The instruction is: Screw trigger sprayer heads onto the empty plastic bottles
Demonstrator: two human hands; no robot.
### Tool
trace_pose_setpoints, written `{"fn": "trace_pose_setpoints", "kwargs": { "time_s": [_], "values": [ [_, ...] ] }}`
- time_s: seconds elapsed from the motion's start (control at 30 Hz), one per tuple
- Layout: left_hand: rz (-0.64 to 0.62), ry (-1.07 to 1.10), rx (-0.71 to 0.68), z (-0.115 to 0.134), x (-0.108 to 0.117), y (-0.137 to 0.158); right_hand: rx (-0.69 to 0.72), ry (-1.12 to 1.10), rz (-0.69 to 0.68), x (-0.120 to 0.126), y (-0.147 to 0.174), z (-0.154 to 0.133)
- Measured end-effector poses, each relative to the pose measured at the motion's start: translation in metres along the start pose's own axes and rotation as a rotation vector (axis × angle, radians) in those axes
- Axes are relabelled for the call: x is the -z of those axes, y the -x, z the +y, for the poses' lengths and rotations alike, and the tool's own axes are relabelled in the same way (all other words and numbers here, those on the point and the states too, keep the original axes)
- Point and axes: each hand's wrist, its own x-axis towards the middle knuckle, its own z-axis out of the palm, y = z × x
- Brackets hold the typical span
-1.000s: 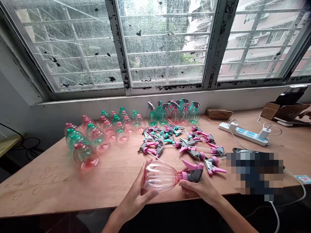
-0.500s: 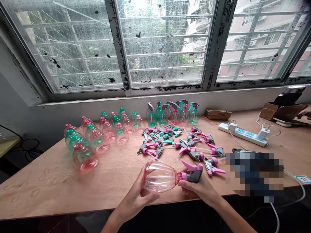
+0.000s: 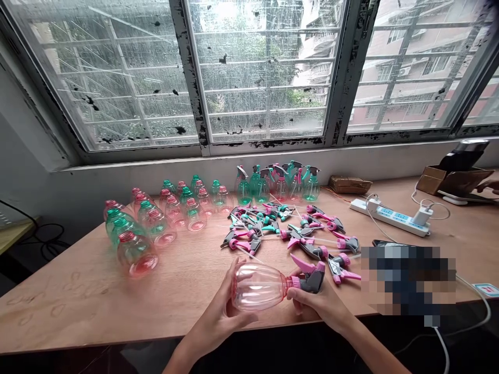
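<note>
A clear pink spray bottle point(image 3: 259, 286) lies sideways between my hands, just above the table's front edge. My left hand point(image 3: 230, 306) is wrapped round its base end. At the neck, my right hand point(image 3: 315, 302) grips the pink collar of a grey and pink spray head point(image 3: 310, 276), which sits on the bottle mouth. The pink trigger points up and to the left. Beyond the bottle lies a pile of loose spray heads point(image 3: 268, 218), pink-grey and teal-grey, with thin tubes.
Headless pink and green bottles point(image 3: 138, 254) stand at the left. Bottles with spray heads point(image 3: 280, 184) line the wall. A power strip point(image 3: 390, 217), a cardboard box point(image 3: 350, 184) and a blurred dark device point(image 3: 407, 280) are at the right; another person's hand point(image 3: 489, 186) shows there.
Both hands keep hold of the spray bottle in nearly the same place. My right fingers have shifted slightly at the collar.
</note>
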Motion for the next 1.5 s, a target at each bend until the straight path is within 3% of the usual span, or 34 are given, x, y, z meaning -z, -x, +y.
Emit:
{"fn": "trace_pose_setpoints", "kwargs": {
  "time_s": [0.6, 1.0, 1.27, 1.5],
  "values": [
    [0.016, 0.024, -0.034, 0.001, -0.003, -0.002, -0.001, -0.027, -0.014, -0.001, 0.002, 0.002],
    [-0.035, 0.048, -0.015, 0.001, -0.002, -0.001, 0.081, -0.035, 0.008, 0.004, -0.004, 0.008],
    [-0.040, 0.103, 0.011, 0.000, 0.001, 0.003, 0.033, -0.016, -0.041, 0.004, -0.002, 0.011],
    [-0.037, 0.024, -0.067, -0.001, -0.001, -0.001, 0.052, -0.028, -0.004, 0.005, -0.003, 0.010]
  ]
}}
